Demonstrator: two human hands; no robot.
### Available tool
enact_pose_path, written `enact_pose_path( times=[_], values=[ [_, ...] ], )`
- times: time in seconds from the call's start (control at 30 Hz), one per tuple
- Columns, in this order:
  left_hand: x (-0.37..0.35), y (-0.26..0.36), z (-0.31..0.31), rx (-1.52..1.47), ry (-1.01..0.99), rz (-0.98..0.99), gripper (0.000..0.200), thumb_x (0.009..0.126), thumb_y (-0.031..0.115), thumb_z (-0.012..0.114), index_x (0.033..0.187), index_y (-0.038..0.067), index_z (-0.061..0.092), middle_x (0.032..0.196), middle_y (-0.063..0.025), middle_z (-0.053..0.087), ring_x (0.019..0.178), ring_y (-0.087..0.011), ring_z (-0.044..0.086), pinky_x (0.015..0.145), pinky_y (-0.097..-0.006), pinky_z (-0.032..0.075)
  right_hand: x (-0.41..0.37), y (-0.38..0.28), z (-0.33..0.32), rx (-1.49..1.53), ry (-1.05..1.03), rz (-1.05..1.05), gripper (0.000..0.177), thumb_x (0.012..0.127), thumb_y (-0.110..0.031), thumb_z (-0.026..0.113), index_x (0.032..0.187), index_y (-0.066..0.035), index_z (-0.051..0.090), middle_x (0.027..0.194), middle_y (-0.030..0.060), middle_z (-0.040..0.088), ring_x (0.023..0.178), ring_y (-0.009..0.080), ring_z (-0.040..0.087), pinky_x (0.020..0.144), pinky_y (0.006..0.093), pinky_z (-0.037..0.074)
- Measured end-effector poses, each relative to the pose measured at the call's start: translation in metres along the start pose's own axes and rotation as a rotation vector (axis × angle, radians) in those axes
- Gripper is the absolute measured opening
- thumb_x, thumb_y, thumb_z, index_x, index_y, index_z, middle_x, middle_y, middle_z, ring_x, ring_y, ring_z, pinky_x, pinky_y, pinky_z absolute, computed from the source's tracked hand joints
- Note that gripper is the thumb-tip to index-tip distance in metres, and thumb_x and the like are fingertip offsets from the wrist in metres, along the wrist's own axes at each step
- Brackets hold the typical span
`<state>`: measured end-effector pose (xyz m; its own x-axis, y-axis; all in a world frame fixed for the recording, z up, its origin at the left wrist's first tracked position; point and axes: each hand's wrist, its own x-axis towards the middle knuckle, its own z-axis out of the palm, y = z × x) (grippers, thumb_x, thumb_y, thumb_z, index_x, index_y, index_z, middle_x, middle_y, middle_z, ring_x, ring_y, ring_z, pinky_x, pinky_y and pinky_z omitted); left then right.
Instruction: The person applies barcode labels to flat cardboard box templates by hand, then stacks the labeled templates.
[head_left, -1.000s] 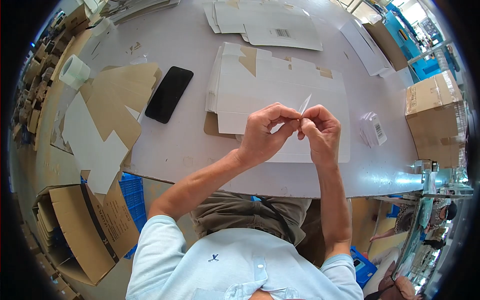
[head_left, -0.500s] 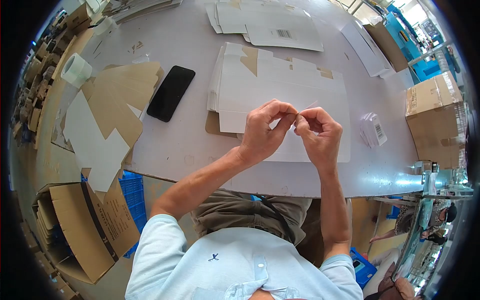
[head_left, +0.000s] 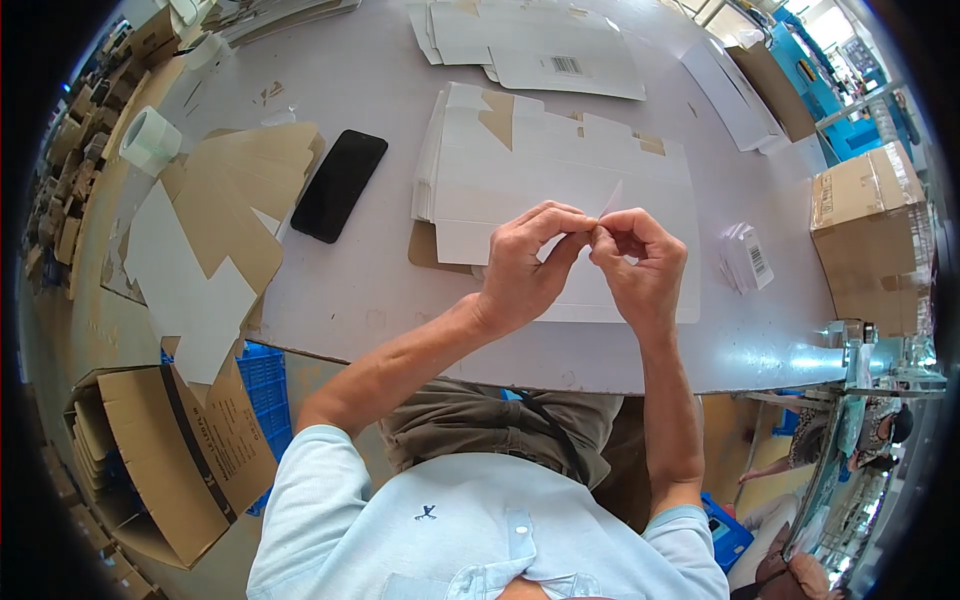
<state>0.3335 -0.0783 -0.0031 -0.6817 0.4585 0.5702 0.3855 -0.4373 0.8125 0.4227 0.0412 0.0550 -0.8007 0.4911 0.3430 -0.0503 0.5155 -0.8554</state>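
My left hand (head_left: 535, 262) and my right hand (head_left: 640, 268) meet fingertip to fingertip above a stack of flat white carton blanks (head_left: 560, 170). Both are closed in a pinch on a thin white slip (head_left: 612, 197), seen nearly edge-on, its pointed end sticking up past the fingers. It may be a label, but its face is not visible. To the right on the table lies a small pile of white barcode labels (head_left: 745, 258). Part of the stack is hidden behind my hands.
A black phone (head_left: 340, 187) lies left of the stack, near unfolded cardboard (head_left: 225, 200) and a tape roll (head_left: 151, 140). More blanks (head_left: 565, 60) lie at the back. A taped carton (head_left: 868, 240) stands right; an open carton (head_left: 190, 455) sits below the table's left edge.
The white slip between my fingertips has tilted more upright and shows more of itself. My hands stay almost in place, still pinched together.
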Motion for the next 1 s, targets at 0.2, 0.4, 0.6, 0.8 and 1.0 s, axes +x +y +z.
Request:
enact_pose_path(
  times=[0.2, 0.4, 0.6, 0.8, 1.0],
  values=[
    [0.0, 0.001, -0.002, 0.037, -0.002, 0.029, 0.016, 0.093, -0.012, 0.066, 0.105, -0.002, 0.071, 0.104, -0.0102, 0.072, 0.095, -0.015, 0.071, 0.081, -0.0247, 0.06, 0.002, 0.0, 0.006, -0.079, 0.032, -0.092, 0.004, 0.083, 0.003, 0.069, 0.086, 0.001, 0.07, 0.074, 0.0054, 0.07, 0.067, 0.0094, 0.066, 0.064, 0.0259, 0.056],
    [-0.002, -0.001, 0.0, -0.07, 0.022, -0.088, 0.018, 0.092, -0.012, 0.068, 0.105, -0.001, 0.071, 0.104, -0.0094, 0.072, 0.098, -0.0142, 0.07, 0.086, -0.0257, 0.061, -0.001, 0.005, 0.01, -0.035, 0.064, -0.057, 0.006, 0.083, 0.004, 0.066, 0.086, 0.0, 0.069, 0.075, 0.0043, 0.069, 0.067, 0.0083, 0.065, 0.064, 0.025, 0.055],
    [0.004, 0.005, -0.007, -0.101, -0.062, -0.054, 0.02, 0.089, -0.013, 0.071, 0.106, -0.002, 0.071, 0.105, -0.0097, 0.072, 0.1, -0.0153, 0.071, 0.089, -0.0269, 0.061, -0.001, 0.007, 0.002, 0.217, -0.009, 0.084, 0.006, 0.085, 0.006, 0.063, 0.085, 0.001, 0.067, 0.074, -0.0003, 0.064, 0.064, 0.0051, 0.059, 0.061, 0.022, 0.05],
    [0.009, 0.007, -0.012, -0.373, -0.143, -0.328, 0.02, 0.087, -0.01, 0.075, 0.105, -0.002, 0.071, 0.1, -0.0094, 0.073, 0.095, -0.015, 0.073, 0.085, -0.0259, 0.063, -0.002, -0.002, -0.011, 0.29, -0.121, 0.167, 0.01, 0.087, 0.007, 0.061, 0.084, -0.001, 0.067, 0.075, -0.0031, 0.062, 0.066, 0.0023, 0.055, 0.06, 0.0212, 0.046],
    [0.009, 0.003, -0.011, -0.406, -0.181, -0.352, 0.019, 0.087, -0.008, 0.076, 0.105, -0.002, 0.071, 0.099, -0.0084, 0.074, 0.093, -0.0141, 0.073, 0.085, -0.026, 0.064, -0.007, 0.004, -0.014, 0.262, -0.112, 0.119, 0.009, 0.086, 0.006, 0.062, 0.084, -0.001, 0.067, 0.075, -0.0035, 0.062, 0.068, 0.0026, 0.056, 0.063, 0.0209, 0.047]
  ],
)
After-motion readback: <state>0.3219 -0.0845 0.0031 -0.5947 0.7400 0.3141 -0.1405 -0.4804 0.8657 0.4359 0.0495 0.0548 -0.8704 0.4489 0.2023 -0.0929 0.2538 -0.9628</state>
